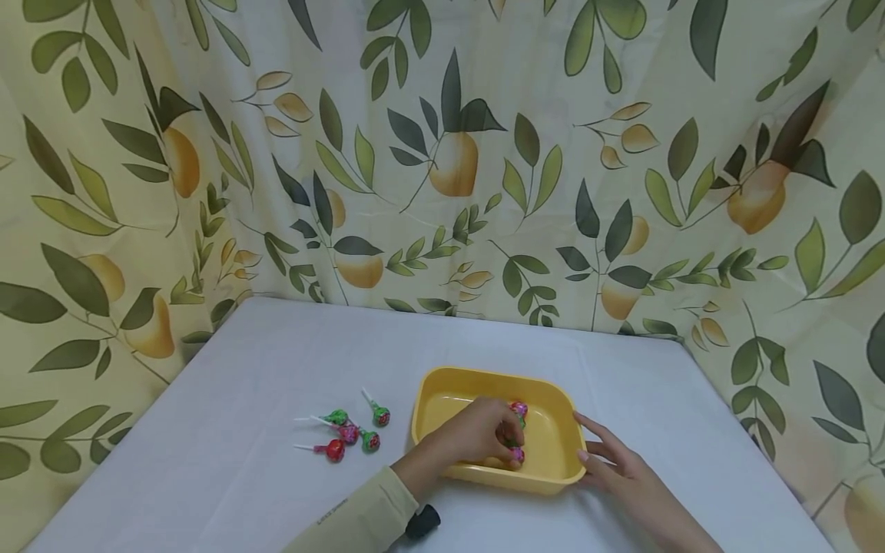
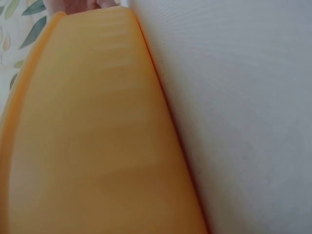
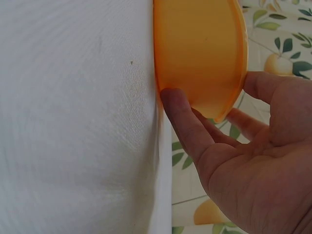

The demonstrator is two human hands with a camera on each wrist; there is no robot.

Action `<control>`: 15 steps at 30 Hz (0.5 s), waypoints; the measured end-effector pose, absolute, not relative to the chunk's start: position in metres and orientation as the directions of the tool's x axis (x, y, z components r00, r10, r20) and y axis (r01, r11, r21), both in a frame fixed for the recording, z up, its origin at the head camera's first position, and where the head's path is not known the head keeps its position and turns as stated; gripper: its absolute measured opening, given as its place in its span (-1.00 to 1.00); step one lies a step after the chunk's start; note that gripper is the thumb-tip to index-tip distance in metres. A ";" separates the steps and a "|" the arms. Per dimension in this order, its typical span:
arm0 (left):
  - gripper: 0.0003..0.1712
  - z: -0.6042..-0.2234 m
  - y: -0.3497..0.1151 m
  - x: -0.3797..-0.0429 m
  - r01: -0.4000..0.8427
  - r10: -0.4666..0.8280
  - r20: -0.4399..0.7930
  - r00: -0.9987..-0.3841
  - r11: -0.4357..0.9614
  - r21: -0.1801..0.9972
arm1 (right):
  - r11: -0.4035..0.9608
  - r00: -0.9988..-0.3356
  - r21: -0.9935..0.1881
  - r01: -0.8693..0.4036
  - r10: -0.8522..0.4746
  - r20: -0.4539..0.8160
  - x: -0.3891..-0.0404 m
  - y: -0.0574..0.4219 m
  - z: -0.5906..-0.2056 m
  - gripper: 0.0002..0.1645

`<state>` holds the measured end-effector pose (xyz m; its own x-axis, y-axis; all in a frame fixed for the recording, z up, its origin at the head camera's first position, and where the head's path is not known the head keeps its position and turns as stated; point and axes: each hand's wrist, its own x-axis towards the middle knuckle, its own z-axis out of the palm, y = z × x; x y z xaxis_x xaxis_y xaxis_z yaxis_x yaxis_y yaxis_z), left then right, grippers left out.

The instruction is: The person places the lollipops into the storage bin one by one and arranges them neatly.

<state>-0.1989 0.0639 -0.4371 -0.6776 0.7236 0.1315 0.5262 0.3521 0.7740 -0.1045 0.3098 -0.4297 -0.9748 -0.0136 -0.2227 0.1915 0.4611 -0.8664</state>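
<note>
A yellow plastic tray (image 1: 553, 418) stands on the table, with several wrapped lollipops (image 1: 518, 408) inside. My left hand (image 1: 480, 430) reaches over its near side, fingers and thumb curled down, pinching a pink-wrapped lollipop (image 1: 517, 455); the fingers hide the stick. In the left wrist view, the tray's outer wall (image 2: 92, 122) fills much of the frame. My right hand (image 1: 618, 465) touches the tray's right end, its fingers extended and spread. The right wrist view shows its thumb at the rim and a finger (image 3: 187, 124) against the outer wall (image 3: 200, 48).
Left of the tray, several lollipops in green, pink and red wrappers (image 1: 348, 434) lie close together on the white-covered table (image 1: 228, 461). A dark object (image 1: 423, 522) shows by the left sleeve. Behind the table hangs a fruit-patterned curtain (image 1: 442, 230).
</note>
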 end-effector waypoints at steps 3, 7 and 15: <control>-0.76 -0.438 0.064 -0.199 0.521 0.722 0.135 -0.679 0.344 0.781 | 0.463 -0.973 -0.862 0.204 0.003 -0.229 -0.104 0.309 -0.430 -0.18; -0.77 -0.437 0.063 -0.200 0.517 0.722 0.141 -0.677 0.330 0.790 | 0.471 -0.972 -0.858 0.208 0.003 -0.234 -0.105 0.310 -0.431 -0.16; -0.78 -0.432 0.058 -0.203 0.472 0.716 0.106 -0.690 0.333 0.816 | 0.488 -0.968 -0.845 0.218 0.001 -0.249 -0.107 0.312 -0.431 -0.14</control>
